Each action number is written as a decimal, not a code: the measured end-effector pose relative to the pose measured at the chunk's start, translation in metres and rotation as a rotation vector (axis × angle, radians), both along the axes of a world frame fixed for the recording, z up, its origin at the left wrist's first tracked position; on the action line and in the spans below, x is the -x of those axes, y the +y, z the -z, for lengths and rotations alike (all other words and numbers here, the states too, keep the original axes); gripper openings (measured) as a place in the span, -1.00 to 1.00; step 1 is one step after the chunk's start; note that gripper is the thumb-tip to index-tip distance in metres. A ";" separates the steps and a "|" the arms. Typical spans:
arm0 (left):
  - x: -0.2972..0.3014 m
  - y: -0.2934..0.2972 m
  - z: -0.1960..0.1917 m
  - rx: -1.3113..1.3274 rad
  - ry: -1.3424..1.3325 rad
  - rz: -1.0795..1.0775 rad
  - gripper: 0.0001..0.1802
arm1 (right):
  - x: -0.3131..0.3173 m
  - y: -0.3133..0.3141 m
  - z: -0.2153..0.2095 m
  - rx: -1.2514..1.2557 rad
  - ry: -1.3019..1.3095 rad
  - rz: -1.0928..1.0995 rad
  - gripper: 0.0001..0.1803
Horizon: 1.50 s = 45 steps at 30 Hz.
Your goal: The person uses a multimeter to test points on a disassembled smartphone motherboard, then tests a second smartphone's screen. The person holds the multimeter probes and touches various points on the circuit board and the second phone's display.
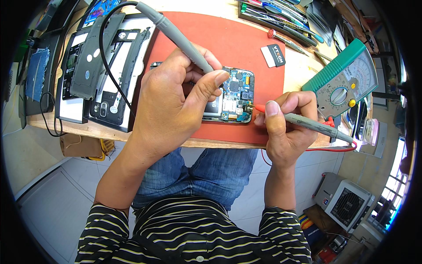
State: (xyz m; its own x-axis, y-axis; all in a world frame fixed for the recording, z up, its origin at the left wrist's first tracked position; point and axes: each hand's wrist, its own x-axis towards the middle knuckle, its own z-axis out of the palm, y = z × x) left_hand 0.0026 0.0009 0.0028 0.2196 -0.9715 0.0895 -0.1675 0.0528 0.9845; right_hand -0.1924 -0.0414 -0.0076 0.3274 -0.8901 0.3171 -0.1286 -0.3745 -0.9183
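An opened smartphone (236, 94) lies on a red mat, its blue circuit board and part of the battery showing. Above its left part my left hand (176, 92) is closed around a grey test probe (173, 36) with a black lead; that probe's tip is hidden behind my fingers. My right hand (288, 121) pinches a second probe (317, 126), grey with a red collar and red lead. Its tip meets or nearly meets the board's right edge; I cannot tell which. To the right leans a green analog multimeter (340, 83) with a needle dial.
Left of the red mat (184, 22), a white tray (70, 108) holds dark phone covers and frames. A black tool tray (277, 20) with pens and tweezers stands at the back right. A small black-and-white card (273, 56) and a screwdriver (288, 42) lie nearby.
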 end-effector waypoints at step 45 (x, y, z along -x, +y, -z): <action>0.002 0.001 0.000 -0.048 0.082 -0.005 -0.83 | 0.002 0.001 0.000 -0.036 0.015 -0.016 -0.77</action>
State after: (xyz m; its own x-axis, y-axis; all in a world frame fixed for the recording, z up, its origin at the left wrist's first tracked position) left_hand 0.0009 0.0020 0.0025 0.2288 -0.9732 0.0241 -0.0867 0.0043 0.9962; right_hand -0.1942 -0.0408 -0.0075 0.3461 -0.8953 0.2803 -0.1365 -0.3436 -0.9291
